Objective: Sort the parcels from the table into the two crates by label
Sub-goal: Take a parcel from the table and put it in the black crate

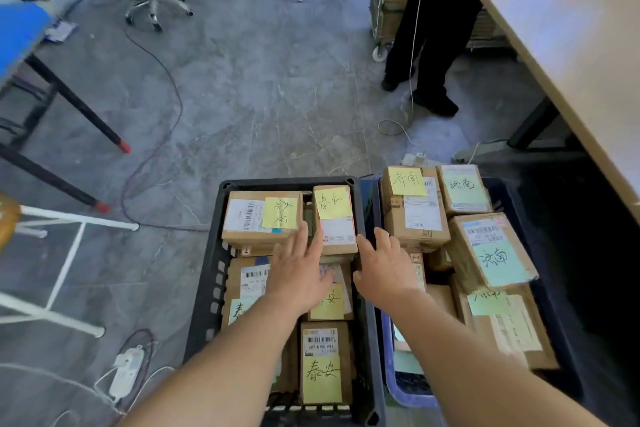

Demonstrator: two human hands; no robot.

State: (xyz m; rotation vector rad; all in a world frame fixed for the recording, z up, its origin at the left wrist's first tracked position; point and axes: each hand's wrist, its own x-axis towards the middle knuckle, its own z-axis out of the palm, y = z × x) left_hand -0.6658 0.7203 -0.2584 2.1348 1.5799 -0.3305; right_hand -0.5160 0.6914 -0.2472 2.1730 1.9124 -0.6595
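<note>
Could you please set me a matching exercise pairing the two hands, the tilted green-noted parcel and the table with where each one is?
Things:
1. left hand
2. right hand
3. tilted parcel with green note
4. table

Places:
a. in the blue crate
b. over the black crate
c. over the divide between the crates
d. right of both crates

Pairs: 1-b, 2-c, 3-a, 4-d.

The left forearm and right forearm, both bare, stretch from the bottom edge toward the lower centre of the frame. The left hand and right hand lie palm down, side by side but apart. Their fingers are straight, slightly spread and point up-frame.
</note>
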